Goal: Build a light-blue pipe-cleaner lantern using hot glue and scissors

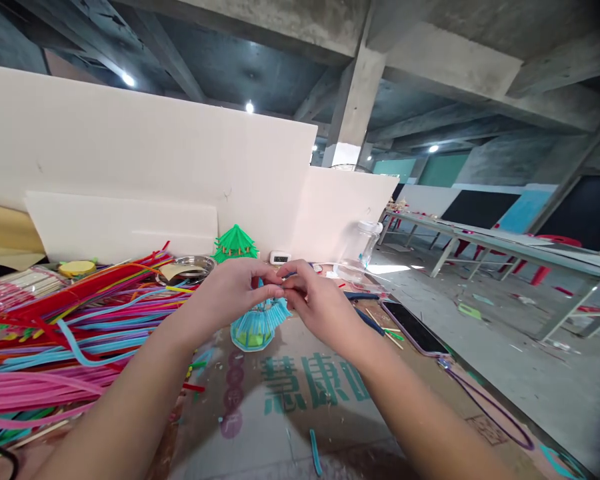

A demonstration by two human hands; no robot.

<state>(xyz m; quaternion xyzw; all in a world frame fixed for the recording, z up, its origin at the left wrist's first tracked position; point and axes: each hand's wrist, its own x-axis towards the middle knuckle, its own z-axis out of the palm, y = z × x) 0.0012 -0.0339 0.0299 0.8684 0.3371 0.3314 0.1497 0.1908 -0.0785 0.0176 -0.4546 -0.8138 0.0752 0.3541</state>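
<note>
Blue craft model: located on the printed cardboard, directly below your two hands in this view. Its lower part is a many-sided light-blue frame with green inside; its upper part shows pleated light-blue strips, spreading towards the right. Your left hand reaches in above it, thumb and forefinger drawn close. Your right hand comes in from the opposite side, fingers bent, and the fingertips of both hands meet over the model. Whether either hand is clamped on a small piece, or touches the model's top, I cannot tell.

To your left: heaped fuzzy stems in red, blue, purple and yellow, with a pink bundle nearer you. A round metal container sits just beyond the heap.

Behind your hands: a green model with a pointed roof, a small white digital clock to its right and a clear plastic jar farther right, all before upright white panels.

To your right: a blue-handled tool, partly hidden by your wrist; a phone, screen up and dark; a looped purple cord beside its nearer end. A short blue strip lies between your forearms
</note>
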